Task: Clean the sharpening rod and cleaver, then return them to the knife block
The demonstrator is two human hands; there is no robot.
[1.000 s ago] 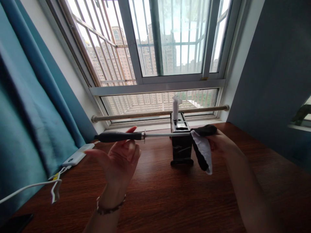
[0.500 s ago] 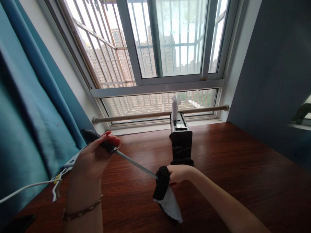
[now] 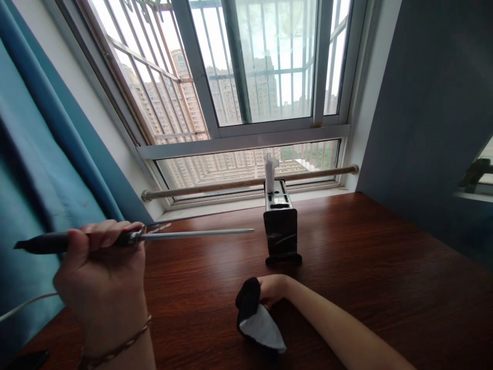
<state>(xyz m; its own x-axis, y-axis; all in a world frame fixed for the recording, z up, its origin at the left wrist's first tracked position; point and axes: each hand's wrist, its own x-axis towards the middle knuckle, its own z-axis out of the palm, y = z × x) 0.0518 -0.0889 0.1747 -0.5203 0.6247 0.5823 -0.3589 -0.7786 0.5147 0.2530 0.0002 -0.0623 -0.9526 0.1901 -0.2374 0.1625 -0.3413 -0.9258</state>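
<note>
My left hand (image 3: 100, 280) is closed round the black handle of a sharpening steel (image 3: 192, 235). It holds the steel level above the wooden table (image 3: 370, 246), the rod pointing right toward a black knife block (image 3: 281, 226). My right hand (image 3: 274, 289) rests low on the table in front of the block, fingers closed on a black and white cloth (image 3: 256, 319). The cloth lies apart from the rod. A white bit sticks up from the top of the block.
A teal curtain (image 3: 34, 169) hangs at the left. A metal rail (image 3: 215, 186) runs along the window sill behind the block. A white cable (image 3: 23, 304) trails at the lower left. A dark blue wall (image 3: 435, 113) stands at the right.
My left hand pulled the steel left and levelled it. My right hand with the cloth slid off the rod's tip and dropped down onto the table.
</note>
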